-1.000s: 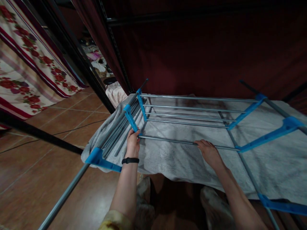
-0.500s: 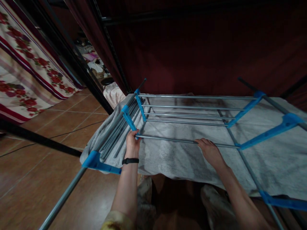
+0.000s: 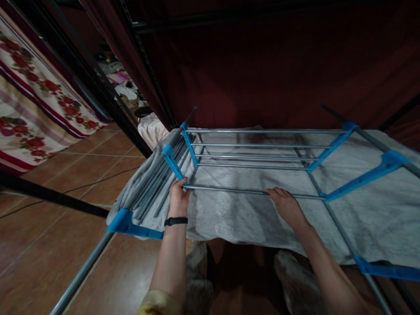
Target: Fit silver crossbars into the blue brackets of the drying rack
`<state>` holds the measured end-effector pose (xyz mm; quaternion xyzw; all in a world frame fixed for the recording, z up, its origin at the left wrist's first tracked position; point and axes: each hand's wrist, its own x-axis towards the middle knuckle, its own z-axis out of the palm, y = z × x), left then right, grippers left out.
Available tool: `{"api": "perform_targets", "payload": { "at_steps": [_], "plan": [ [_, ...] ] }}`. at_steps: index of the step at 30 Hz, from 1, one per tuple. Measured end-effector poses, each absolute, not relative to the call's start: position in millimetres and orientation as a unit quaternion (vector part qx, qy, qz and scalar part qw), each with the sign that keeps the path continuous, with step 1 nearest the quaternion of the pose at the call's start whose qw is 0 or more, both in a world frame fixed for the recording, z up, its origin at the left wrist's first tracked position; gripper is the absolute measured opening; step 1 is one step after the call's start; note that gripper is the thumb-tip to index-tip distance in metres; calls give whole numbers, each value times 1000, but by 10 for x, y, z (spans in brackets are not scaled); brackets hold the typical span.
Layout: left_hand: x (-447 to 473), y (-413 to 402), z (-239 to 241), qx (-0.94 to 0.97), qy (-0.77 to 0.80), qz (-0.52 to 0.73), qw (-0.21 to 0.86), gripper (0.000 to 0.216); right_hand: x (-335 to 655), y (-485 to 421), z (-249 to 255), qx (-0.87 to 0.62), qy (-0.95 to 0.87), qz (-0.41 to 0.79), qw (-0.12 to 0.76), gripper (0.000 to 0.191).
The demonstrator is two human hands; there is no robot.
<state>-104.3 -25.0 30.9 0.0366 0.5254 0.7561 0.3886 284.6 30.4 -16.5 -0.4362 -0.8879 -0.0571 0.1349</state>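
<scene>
A rack frame of grey metal tubes and blue plastic brackets lies on a grey cloth. My left hand (image 3: pixel 179 194), with a black band at the wrist, is closed round the lower end of a blue bracket (image 3: pixel 173 162), where a thin metal rod (image 3: pixel 229 190) meets it. Farther right, my right hand (image 3: pixel 282 202) has its fingers wrapped over the same rod. That rod's right end touches another blue bracket (image 3: pixel 364 181). Behind it, several parallel rods (image 3: pixel 256 167) span the two far brackets.
Several loose grey tubes (image 3: pixel 160 183) lie on the cloth (image 3: pixel 229 218) at the left. A dark red curtain (image 3: pixel 262 74) hangs behind. Black metal bars (image 3: pixel 55 199) and a floral cloth (image 3: pixel 42 96) are at the left, above a tiled floor (image 3: pixel 65 236).
The view has shifted slightly, so the frame appears a little farther left. Both hands keep their places on the bracket and rod.
</scene>
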Motion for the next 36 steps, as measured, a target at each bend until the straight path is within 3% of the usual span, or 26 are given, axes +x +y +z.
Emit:
{"api": "perform_targets", "payload": {
  "at_steps": [14,23,36],
  "plan": [
    [-1006,-277,323,-14,465,797,386,8,2808,305,-132,-450,-878,-64,150,35],
    [-978,-243,247,12,418,826,377,14,2804,310,-153,-450,-878,-67,151,37],
    [-969,-242,185,55,472,801,364,22,2776,359,-216,-458,-879,-63,119,43]
  ]
}}
